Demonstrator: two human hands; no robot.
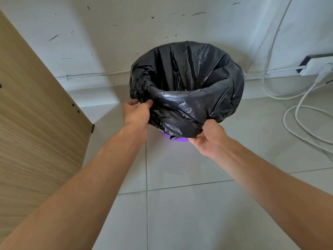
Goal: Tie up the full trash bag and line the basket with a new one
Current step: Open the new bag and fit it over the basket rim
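I held the black trash bag (187,98) with both hands, because its edge was folded over the rim of the purple basket (177,139) and I wanted to pull this fold tight and even, I think. My left hand (136,114) pinched the plastic between thumb and fingers at the near-left side of the rim. My right hand (210,136) gripped the hanging edge lower down, at the near-right side, with the fingers curled under the plastic. Between my two grips the film was stretched in a loose band, and only a small part of the basket showed just below it.

The bag stood open, and I could see nothing inside it, so I judged it was the new liner being fitted.

Left of my left hand a wooden panel (36,123) stood near, so this side was narrow. Beyond the basket was the wall (108,33), close behind it. Right of my right hand the floor (180,204) was free until the white cables (295,120), well apart.
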